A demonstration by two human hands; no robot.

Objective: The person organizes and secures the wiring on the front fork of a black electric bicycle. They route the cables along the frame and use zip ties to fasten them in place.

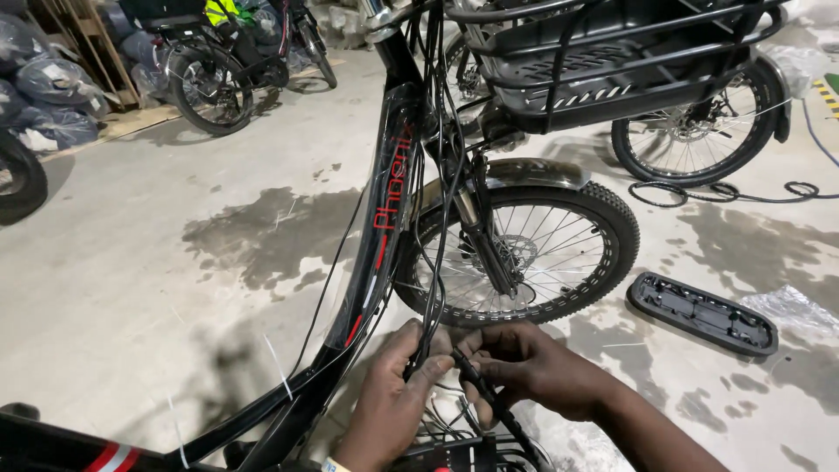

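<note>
At the lower centre of the frame, the left hand [393, 398] was closed around a bundle of thin black cables [434, 218], its fingers curled to pinch them together just below the down tube. The right hand [524, 367] met it from the right, thumb and forefinger gripping a slim black cable end [476, 385] — a grip suited to fine alignment, with both hands kept close so the loose wiring stayed gathered. The cables ran upward along the glossy black frame tube [384, 218], which bore red lettering and stripes, toward the handlebar area at the top.

Behind the tube, in the centre of the frame, stood the front wheel [524, 253]: knobbly rubber tyre, thin metal spokes, a disc rotor and a curved mudguard. A black basket [612, 61] of bars and perforated plastic sat at the upper right. An elongated black plastic cover [701, 313] lay flat on the stained concrete floor [175, 262] at the right — set apart from the wheel. Another bicycle [218, 61] stood at the upper left.
</note>
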